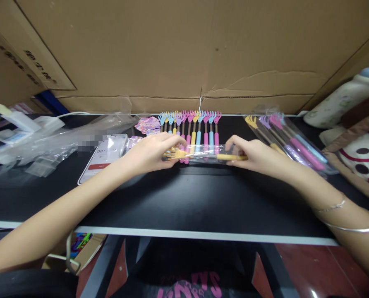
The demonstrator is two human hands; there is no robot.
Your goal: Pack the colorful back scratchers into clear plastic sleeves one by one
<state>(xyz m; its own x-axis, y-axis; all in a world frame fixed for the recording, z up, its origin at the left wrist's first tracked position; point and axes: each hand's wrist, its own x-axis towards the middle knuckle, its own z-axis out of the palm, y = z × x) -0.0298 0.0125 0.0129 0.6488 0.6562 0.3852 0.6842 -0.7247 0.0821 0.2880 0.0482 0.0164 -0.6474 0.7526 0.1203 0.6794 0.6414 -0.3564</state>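
Between my hands a yellow back scratcher [231, 157] lies sideways inside a clear plastic sleeve [201, 154]. My left hand [155, 151] is closed around the end with the yellow claw. At the handle end, my right hand [249, 153] pinches the sleeve and the handle. Just behind them, a row of back scratchers [211, 132] in pink, blue, yellow and purple lies side by side, claws toward the cardboard. The held one covers some of their handle ends. Right of the row, several bagged back scratchers [299, 142] lie at a slant in clear plastic.
Colourful printed cards [147, 124] lie left of the row, near a phone [105, 155] with a lit screen. Clear plastic bags [63, 138] spread over the left side. Tall cardboard [184, 49] walls the back. A pale bottle [339, 99] and a plush-like bag [363, 157] stand at right.
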